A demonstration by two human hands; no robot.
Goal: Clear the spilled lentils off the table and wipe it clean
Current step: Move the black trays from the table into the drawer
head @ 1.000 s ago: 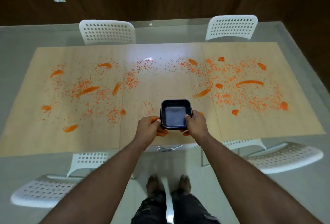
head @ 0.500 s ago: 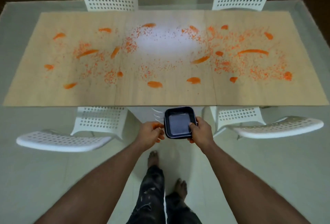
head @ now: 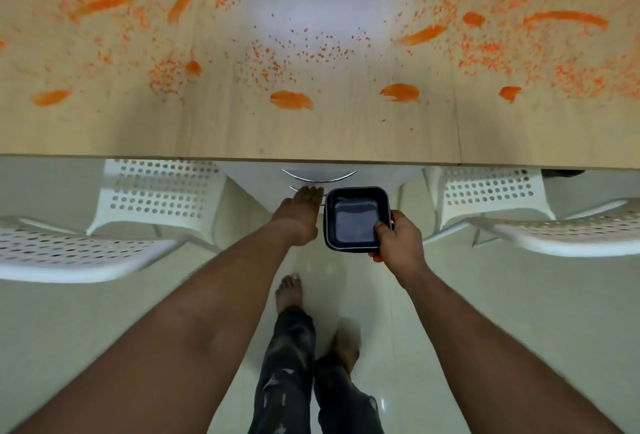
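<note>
Spanning the upper part of the view: the long light wood-grain desk [head: 311,132], its near edge running straight across, with a bright patch of reflected light in the middle.
Floor: pale glossy tiles [head: 485,312] below the desk, with the person's bare feet and dark patterned trousers [head: 287,374] at the bottom centre.
Chairs: two white perforated plastic chairs, one at the left [head: 104,225] and one at the right [head: 519,215], both pulled back from the desk's near edge.
Spill: scattered orange lentils [head: 166,75] lie loose in drifts over most of the desk, thicker at the left and right than in the lit middle; orange smears [head: 291,100] sit among them, several close to the near edge.
Tray: a small square black plastic tray [head: 356,217] with rounded corners, held level below and just in front of the desk edge, over the floor; it looks bare inside.
Right hand [head: 398,239]: its grip is closed on the tray's near right corner, thumb over the rim, fingers underneath.
Left hand [head: 299,215]: released, flat, fingers straight and together, pointing toward the desk edge just beside the tray's left side; it holds nothing.
</note>
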